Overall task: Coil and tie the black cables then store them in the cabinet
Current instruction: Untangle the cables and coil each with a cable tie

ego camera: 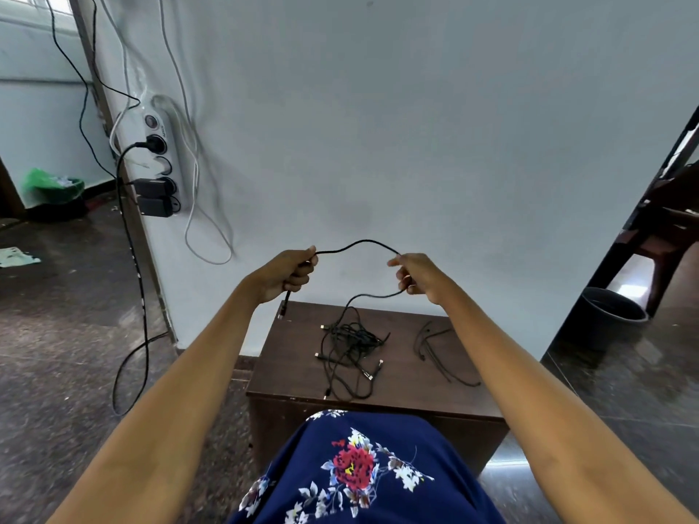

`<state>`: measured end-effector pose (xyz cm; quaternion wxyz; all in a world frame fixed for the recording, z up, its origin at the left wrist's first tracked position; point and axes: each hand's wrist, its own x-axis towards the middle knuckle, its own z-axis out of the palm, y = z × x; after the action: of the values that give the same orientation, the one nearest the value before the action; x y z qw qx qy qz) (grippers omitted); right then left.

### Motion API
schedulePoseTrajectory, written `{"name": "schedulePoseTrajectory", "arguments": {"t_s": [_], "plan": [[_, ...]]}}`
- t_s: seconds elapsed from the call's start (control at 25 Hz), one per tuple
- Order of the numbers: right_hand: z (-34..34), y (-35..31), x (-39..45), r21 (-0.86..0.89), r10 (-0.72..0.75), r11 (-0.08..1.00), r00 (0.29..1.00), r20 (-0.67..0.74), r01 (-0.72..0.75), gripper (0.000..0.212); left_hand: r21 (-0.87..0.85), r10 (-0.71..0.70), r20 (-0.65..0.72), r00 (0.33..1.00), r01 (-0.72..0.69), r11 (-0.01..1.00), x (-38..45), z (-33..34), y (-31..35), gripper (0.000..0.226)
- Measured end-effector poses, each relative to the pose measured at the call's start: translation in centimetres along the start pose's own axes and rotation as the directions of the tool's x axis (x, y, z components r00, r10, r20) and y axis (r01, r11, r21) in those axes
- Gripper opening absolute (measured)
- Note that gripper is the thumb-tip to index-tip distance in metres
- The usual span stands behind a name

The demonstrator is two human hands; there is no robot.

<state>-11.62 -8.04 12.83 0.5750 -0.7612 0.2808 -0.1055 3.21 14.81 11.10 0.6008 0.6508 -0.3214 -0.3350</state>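
A thin black cable (359, 244) arcs between both of my raised hands in front of the pale wall. My left hand (291, 272) is closed around one end, and the plug hangs below it. My right hand (418, 274) pinches the cable further along; from there it drops to a tangled pile of black cables (350, 351) on top of the dark brown cabinet (287, 380). Two or three loose black ties or short cords (435, 344) lie on the cabinet top to the right of the pile.
A white power strip (160, 160) with black plugs and hanging wires is fixed to the wall at left. A black cord loops over the dark floor there. A black bin (612, 310) and wooden furniture (665, 228) stand at right, a green bin (53, 187) far left.
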Motion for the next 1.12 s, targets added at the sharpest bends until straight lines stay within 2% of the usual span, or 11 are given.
{"name": "schedulePoseTrajectory", "arguments": {"t_s": [0.12,0.2,0.28,0.36,0.48,0.56,0.68,0.76,0.8,0.92,1.12], "plan": [[1.2,0.8,-0.5,-0.439,0.053,0.898,0.985,0.164,0.025,0.031,0.041,0.01,0.08,0.997,-0.013,0.999,0.7,2.1,0.5,0.039],[2.4,0.5,-0.5,-0.552,-0.03,0.822,0.977,0.209,0.143,0.036,0.079,-0.013,0.127,0.992,0.003,0.997,1.4,3.4,0.9,0.039],[3.8,0.0,-0.5,-0.481,-0.171,0.834,0.955,0.242,0.271,0.031,0.027,-0.037,0.125,0.992,0.034,0.999,2.0,4.4,1.0,0.038],[5.3,-0.1,-0.8,-0.357,-0.248,0.878,0.941,0.231,0.319,0.023,-0.18,-0.04,0.105,0.994,0.059,0.982,2.5,5.3,0.9,0.038],[6.8,1.1,-1.2,-0.283,-0.195,0.922,0.948,0.251,0.265,0.019,-0.48,0.04,0.035,0.999,-0.018,0.877,2.9,6.0,1.2,0.043],[7.5,1.8,-1.8,-0.246,-0.085,0.955,0.945,0.315,0.168,0.015,-0.518,0.103,0.024,0.994,-0.076,0.852,2.9,6.1,1.3,0.045],[8.1,1.4,-3.2,-0.406,0.125,0.906,0.838,0.531,0.122,0.017,-0.401,0.088,-0.137,0.987,-0.136,0.906,2.5,5.6,0.8,0.044],[8.4,0.1,-4.1,-0.531,0.201,0.818,0.755,0.624,0.222,0.023,-0.165,0.1,-0.231,0.968,-0.14,0.976,1.9,5.5,0.2,0.04],[8.5,-0.9,-4.6,-0.546,0.192,0.796,0.745,0.639,0.263,0.021,-0.024,0.13,-0.228,0.965,-0.139,0.99,1.4,5.5,-0.1,0.038],[7.1,-4.3,-5.2,-0.574,0.113,0.756,0.8,0.589,0.315,0.029,0.268,0.244,-0.129,0.961,-0.203,0.942,-0.6,6.1,-1.4,0.032],[5.1,-6.7,-4.9,-0.633,0.1,0.717,0.855,0.509,0.293,0.034,0.165,0.127,-0.111,0.986,-0.108,0.98,-4.7,7.4,-3.7,0.048]]}}
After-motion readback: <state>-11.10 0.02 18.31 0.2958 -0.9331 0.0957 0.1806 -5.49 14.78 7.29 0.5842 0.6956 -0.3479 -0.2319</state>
